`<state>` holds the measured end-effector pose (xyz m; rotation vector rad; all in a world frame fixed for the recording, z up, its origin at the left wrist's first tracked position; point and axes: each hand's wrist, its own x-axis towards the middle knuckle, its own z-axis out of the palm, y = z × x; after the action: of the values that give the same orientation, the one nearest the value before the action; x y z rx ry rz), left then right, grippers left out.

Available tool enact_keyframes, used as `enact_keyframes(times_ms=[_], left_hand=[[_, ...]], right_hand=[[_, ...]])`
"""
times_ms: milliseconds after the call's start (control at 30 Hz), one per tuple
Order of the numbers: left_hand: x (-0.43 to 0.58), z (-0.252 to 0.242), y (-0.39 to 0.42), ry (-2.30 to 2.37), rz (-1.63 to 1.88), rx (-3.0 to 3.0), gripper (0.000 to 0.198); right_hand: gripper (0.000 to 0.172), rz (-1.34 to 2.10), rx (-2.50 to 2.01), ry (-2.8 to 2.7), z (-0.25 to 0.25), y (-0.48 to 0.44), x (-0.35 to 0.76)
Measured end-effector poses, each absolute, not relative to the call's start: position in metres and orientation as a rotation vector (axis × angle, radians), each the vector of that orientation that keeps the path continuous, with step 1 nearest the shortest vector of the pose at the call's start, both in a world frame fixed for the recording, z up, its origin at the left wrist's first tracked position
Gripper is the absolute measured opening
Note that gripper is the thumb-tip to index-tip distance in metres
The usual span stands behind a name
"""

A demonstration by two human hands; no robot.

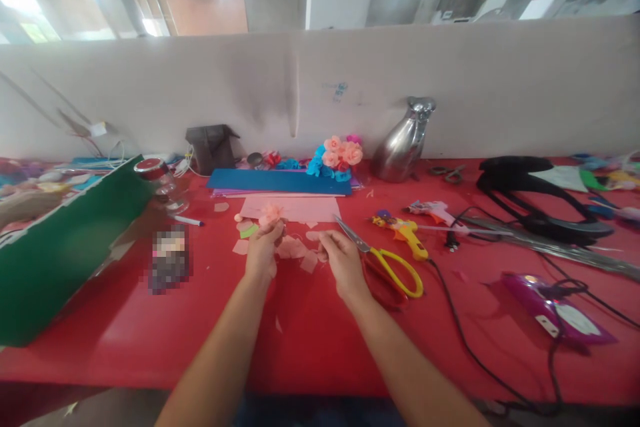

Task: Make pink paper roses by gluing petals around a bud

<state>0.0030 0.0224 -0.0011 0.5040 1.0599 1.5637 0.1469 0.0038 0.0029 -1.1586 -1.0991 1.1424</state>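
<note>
Left of the scissors point(370, 250), the left hand point(263, 252) pinches the flower point(271, 213) low, probably to avoid crushing it; the right hand point(345, 260) grips a petal point(313, 235) by its edge, likely keeping its face free. Forearms converge forward. The glue gun point(413, 240) lies right of the scissors, seemingly for reach.

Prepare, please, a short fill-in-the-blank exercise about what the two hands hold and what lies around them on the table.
1. The person's ____ hand holds a pink paper flower.
2. The scissors lie closest to the ____ hand.
3. The glue gun nearest to the scissors is mainly ____.
4. The tabletop under all these things is ____.

Missing words: left; right; yellow; red.
</note>
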Motion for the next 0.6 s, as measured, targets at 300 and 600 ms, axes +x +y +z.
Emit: enact_keyframes(times_ms=[300,600], left_hand=[[0.008,-0.003,0.019,1.046,1.383,0.517,0.037],[0.013,-0.004,0.017,1.017,1.282,0.56,0.029]], right_hand=[[0.023,0.594,-1.34,-1.292,0.032,0.022,0.208],[0.035,-0.046,-2.312,-1.839,-0.003,0.057,0.317]])
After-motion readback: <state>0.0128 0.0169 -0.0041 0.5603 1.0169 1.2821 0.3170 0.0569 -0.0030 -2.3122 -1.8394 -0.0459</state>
